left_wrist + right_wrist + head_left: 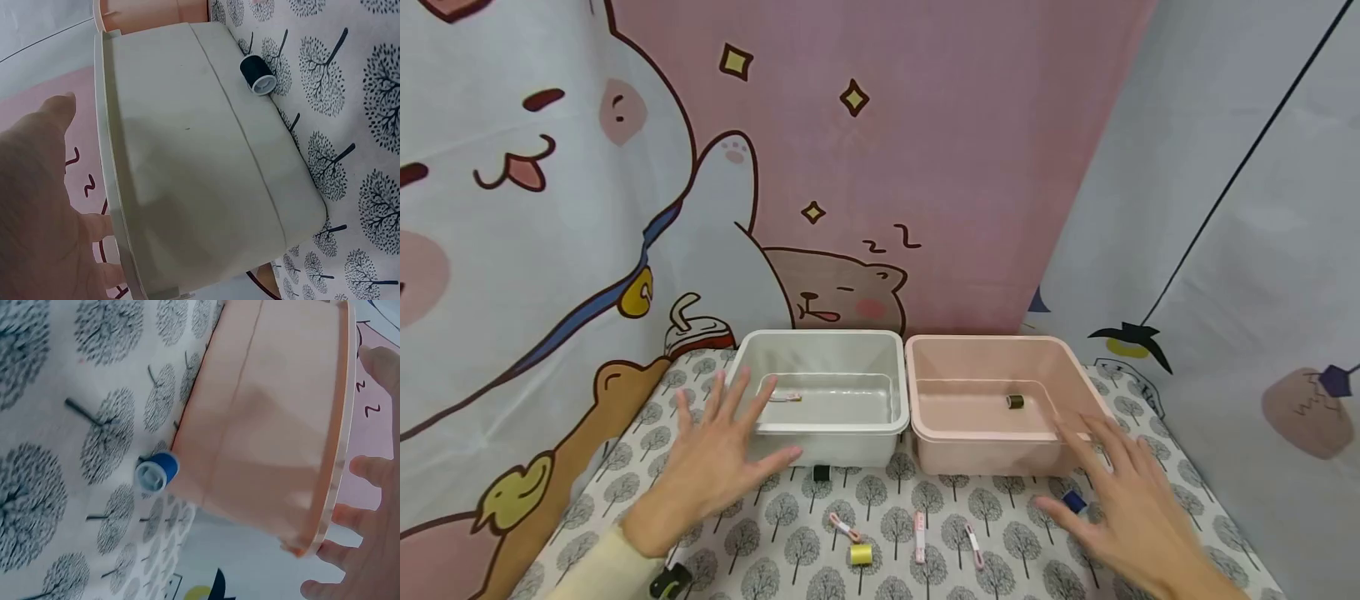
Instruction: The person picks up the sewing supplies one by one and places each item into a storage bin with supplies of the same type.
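Observation:
My left hand [711, 458] is spread at the front left of the white bin [823, 447], its fingers extended over the rim. No object sits in its grasp. In the left wrist view, a black thread spool [257, 74] lies by that bin's front wall. My right hand [1131, 500] has its fingers extended at the front right corner of the pink bin [985, 454], also holding nothing. A blue thread spool [157, 471] lies beside that corner, near the right thumb. Inside the pink bin is a dark green spool [1015, 402]; the white bin contains a small slim pale item [786, 397].
On the tree-print cloth [797, 546] in front of the bins lie a yellow thread spool [861, 554] and several slim pink-and-white items, one a flat strip [920, 537]. The two bins stand side by side against a printed curtain [962, 167].

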The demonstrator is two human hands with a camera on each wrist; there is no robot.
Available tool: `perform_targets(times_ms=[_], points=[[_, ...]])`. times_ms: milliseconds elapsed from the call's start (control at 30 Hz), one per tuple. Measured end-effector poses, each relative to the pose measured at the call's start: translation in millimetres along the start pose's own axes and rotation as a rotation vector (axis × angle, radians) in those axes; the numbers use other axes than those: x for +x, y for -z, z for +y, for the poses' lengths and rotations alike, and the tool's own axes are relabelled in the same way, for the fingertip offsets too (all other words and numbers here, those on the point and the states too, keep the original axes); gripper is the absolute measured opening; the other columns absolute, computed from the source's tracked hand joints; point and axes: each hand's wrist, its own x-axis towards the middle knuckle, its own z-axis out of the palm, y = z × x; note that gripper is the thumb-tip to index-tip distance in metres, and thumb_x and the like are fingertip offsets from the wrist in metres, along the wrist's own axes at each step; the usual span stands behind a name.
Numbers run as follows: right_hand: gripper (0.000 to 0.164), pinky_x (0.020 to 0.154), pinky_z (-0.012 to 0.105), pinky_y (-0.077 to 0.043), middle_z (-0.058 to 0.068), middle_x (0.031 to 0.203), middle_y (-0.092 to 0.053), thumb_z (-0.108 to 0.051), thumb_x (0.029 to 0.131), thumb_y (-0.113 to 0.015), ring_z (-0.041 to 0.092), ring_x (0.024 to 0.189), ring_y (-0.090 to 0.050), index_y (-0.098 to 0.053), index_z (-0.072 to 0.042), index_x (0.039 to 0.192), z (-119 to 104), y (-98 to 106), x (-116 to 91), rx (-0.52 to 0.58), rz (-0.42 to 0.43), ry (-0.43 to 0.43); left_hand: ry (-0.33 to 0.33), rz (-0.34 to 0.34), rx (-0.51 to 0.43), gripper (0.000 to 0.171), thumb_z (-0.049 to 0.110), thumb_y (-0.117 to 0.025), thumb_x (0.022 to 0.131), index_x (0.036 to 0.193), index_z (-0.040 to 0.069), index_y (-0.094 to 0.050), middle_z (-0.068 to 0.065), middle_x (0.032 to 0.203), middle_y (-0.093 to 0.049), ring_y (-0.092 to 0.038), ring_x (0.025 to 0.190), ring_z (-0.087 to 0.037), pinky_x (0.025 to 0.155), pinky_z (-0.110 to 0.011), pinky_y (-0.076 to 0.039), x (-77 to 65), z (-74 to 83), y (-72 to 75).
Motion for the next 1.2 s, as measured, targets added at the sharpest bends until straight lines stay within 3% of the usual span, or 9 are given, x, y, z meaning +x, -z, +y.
perform_targets(times_ms=[67, 167, 467, 767, 967, 1067, 1200], points=[[0.12, 0.133, 0.089, -0.025, 0.022, 0.179, -0.046, -0.074, 0.089, -0.09, 0.059, 0.159, -0.042, -0.032, -0.036, 0.186, 4.1, 1.4, -3.1, 0.004, -0.001, -0.012, 0.008, -0.004, -0.007, 0.106, 0.089, -0.055, 0.105, 0.188, 0.034, -0.02, -0.015, 0.195, -0.015, -0.013, 0.179, -0.059, 0.133, -0.095, 0.005, 0.7, -1.5, 0.7], [0.117, 0.115, 0.088, -0.04, 0.023, 0.178, -0.047, -0.071, 0.088, -0.093, 0.059, 0.155, -0.045, -0.036, -0.035, 0.184, 10.8, 3.7, -7.5, 0.002, 0.014, -0.024, 0.015, -0.01, -0.019, 0.103, 0.088, -0.053, 0.107, 0.188, 0.035, -0.018, -0.014, 0.196, -0.013, -0.012, 0.179, -0.06, 0.133, -0.094, 0.006, 2.5, -3.2, 2.0], [0.117, 0.105, 0.089, -0.046, 0.029, 0.176, -0.047, -0.066, 0.086, -0.097, 0.06, 0.148, -0.051, -0.044, -0.021, 0.181, 26.5, 2.0, -14.4, -0.011, 0.016, -0.079, 0.039, -0.002, -0.006, 0.102, 0.088, -0.051, 0.108, 0.188, 0.031, -0.024, -0.02, 0.195, -0.021, -0.015, 0.178, -0.062, 0.13, -0.099, 0.001, 8.7, -11.5, 2.0], [0.129, 0.09, 0.092, -0.05, 0.039, 0.171, -0.045, -0.073, 0.097, -0.085, 0.068, 0.13, -0.059, -0.016, -0.014, 0.189, 41.2, 1.2, -20.3, -0.005, -0.092, -0.208, 0.076, -0.014, -0.061, 0.099, 0.084, -0.05, 0.11, 0.188, 0.028, -0.024, -0.021, 0.195, -0.018, -0.011, 0.179, -0.061, 0.131, -0.097, 0.007, 9.6, -23.0, -0.8], [0.134, 0.069, 0.077, -0.061, 0.048, 0.153, -0.049, -0.079, 0.102, -0.075, 0.062, 0.106, -0.07, -0.006, -0.001, 0.186, 49.2, -0.6, -18.1, 0.025, -0.22, -0.295, 0.1, -0.024, -0.109, 0.1, 0.083, -0.05, 0.111, 0.188, 0.025, -0.024, -0.022, 0.196, -0.013, -0.009, 0.179, -0.062, 0.13, -0.098, 0.01, 11.8, -32.1, -2.4], [0.135, 0.065, 0.07, -0.062, 0.05, 0.149, -0.05, -0.08, 0.104, -0.072, 0.056, 0.099, -0.072, -0.005, 0.005, 0.184, 52.9, -4.4, -18.4, 0.037, -0.267, -0.33, 0.108, -0.031, -0.124, 0.1, 0.083, -0.052, 0.111, 0.187, 0.023, -0.028, -0.022, 0.196, -0.015, -0.01, 0.179, -0.062, 0.129, -0.099, 0.009, 12.9, -34.3, -2.5], [0.131, 0.07, 0.074, -0.062, 0.055, 0.151, -0.047, -0.08, 0.106, -0.069, 0.061, 0.104, -0.071, -0.01, 0.01, 0.182, 57.9, -8.6, -19.8, 0.05, -0.325, -0.344, 0.114, -0.047, -0.133, 0.099, 0.082, -0.051, 0.111, 0.187, 0.022, -0.028, -0.023, 0.196, -0.014, -0.011, 0.179, -0.062, 0.129, -0.1, 0.008, 14.2, -36.5, -2.8]])
